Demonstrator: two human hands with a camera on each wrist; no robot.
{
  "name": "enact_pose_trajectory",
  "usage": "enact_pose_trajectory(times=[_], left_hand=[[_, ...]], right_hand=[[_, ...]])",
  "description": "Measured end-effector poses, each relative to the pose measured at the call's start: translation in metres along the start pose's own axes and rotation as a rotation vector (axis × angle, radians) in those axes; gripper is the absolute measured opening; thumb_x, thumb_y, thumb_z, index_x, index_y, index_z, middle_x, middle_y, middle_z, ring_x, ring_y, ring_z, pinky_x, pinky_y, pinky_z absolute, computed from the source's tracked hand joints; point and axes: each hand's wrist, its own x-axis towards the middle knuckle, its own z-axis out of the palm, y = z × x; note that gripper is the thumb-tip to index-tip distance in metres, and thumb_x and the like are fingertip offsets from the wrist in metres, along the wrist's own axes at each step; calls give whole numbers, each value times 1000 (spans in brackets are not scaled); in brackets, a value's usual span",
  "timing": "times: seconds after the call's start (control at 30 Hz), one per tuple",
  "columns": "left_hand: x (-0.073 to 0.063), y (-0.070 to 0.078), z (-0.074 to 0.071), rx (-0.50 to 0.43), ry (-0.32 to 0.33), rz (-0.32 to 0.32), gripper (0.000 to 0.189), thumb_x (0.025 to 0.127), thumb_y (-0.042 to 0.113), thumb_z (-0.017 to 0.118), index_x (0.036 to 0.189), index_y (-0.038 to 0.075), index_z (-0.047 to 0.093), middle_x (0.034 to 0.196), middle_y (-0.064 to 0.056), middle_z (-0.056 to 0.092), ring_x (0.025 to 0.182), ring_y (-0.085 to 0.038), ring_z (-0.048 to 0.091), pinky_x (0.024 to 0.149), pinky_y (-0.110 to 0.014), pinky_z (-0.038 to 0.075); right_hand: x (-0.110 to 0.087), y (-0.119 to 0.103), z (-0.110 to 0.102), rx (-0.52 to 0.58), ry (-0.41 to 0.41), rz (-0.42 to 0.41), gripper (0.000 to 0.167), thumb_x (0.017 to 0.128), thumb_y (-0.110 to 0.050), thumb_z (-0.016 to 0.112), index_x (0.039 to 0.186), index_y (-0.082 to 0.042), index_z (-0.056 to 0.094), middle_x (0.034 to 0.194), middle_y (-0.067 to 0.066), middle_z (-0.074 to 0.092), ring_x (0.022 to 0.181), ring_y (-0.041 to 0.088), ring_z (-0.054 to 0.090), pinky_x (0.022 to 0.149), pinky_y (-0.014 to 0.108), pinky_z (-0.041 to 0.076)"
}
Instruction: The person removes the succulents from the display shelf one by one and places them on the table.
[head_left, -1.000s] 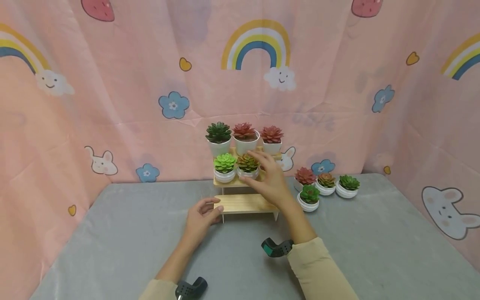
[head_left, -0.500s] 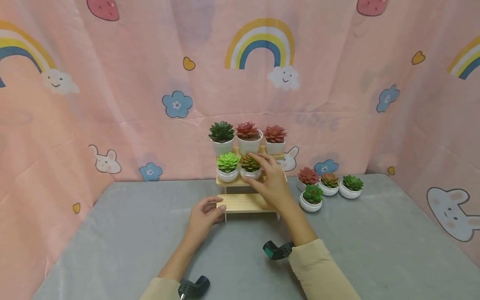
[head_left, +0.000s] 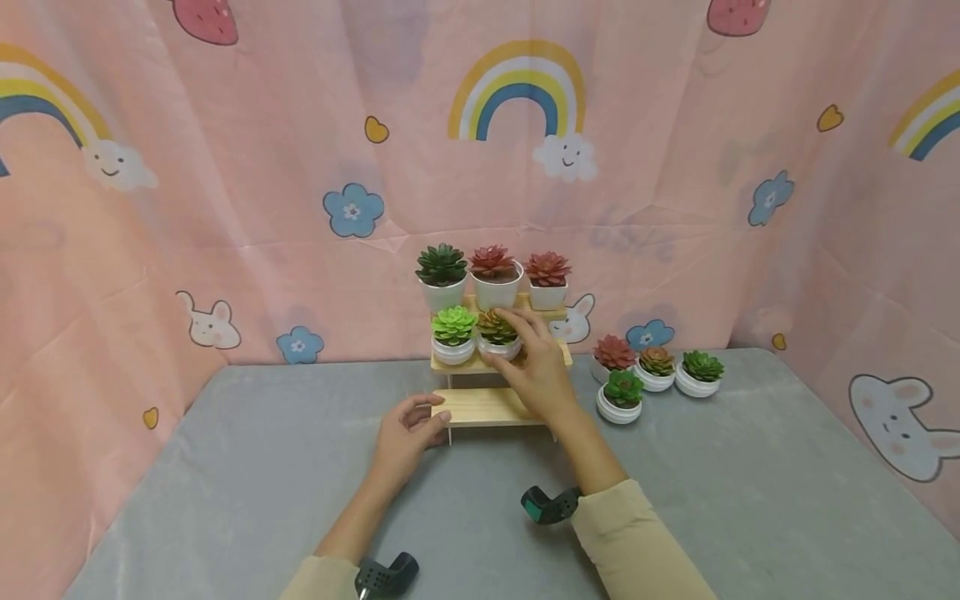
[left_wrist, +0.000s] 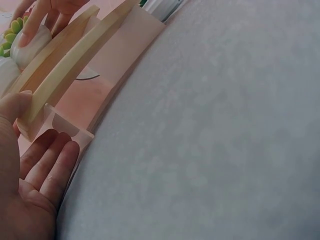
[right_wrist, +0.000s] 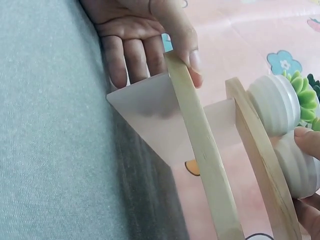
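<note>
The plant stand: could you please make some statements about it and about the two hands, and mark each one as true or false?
1. The left hand holds the left end of the lowest shelf. True.
2. The right hand grips the bright green plant. False: its fingers hold the pot of the olive plant.
3. Three plants stand on the top shelf. True.
4. Only two plants stand directly on the table. False: four do.
5. The dark green plant is at the left end of the top shelf. True.
</note>
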Motion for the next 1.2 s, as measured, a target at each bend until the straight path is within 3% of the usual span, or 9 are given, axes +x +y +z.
enact_pose_trajectory(times=[0.27,0.63,0.8,1.07,1.2], left_hand=[[0,2,0,0,-4,7,31,90,11,76,118,2,67,109,-20,74,93,-19,74,74,-31,65],[1,-1,1,-8,-11,3,32,90,13,76,118,1,67,113,-23,72,93,-18,74,74,-33,65],[-1,-1,1,16,15,17,32,90,12,75,118,0,66,115,-24,72,93,-18,74,73,-32,65],[-1,1,2,43,27,5,31,90,13,76,117,2,67,113,-23,73,93,-19,75,73,-32,66],[-1,2,2,49,29,6,32,90,13,75,118,1,67,115,-24,72,93,-17,74,73,-32,66]], right_hand=[[0,-5,-5,-18,32,-22,65,80,-19,87,139,-14,59,141,16,57,130,38,57,101,55,55],[-1,-15,-38,110,43,25,63,85,-16,82,143,-15,56,143,12,54,131,33,57,96,50,59],[-7,-14,-62,52,36,-12,65,85,-16,83,143,-16,56,142,13,55,131,34,57,93,52,60],[-26,3,-100,-77,97,-38,69,81,-10,86,143,-15,57,146,13,55,134,34,53,100,57,55],[-37,10,-118,-113,124,-27,71,79,-6,86,143,-17,57,143,11,57,131,32,56,97,55,56]])
